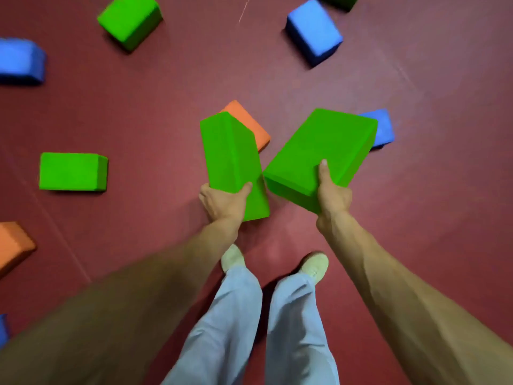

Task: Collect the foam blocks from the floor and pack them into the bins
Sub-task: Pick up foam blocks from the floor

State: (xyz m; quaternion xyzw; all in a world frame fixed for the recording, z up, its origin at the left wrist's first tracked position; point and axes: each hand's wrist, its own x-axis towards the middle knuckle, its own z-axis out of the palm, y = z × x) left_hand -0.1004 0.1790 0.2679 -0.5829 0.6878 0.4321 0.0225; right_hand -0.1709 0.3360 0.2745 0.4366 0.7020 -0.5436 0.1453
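Observation:
I stand on a dark red floor and hold two green foam blocks above it. My left hand (222,202) grips the near end of a narrow green block (231,159), thumb across its top. My right hand (331,194) grips a wider green block (322,151), thumb pressed on its upper face. The two blocks nearly touch at their near corners. Behind them on the floor lie an orange block (251,122) and a blue block (384,129), both partly hidden. No bin is in view.
Loose blocks lie around: green (70,171) at left, green (130,19) at top left, blue (19,62) at far left, blue (315,31) at top right, orange (12,244) at the left edge. My two shoes (315,265) stand below the hands.

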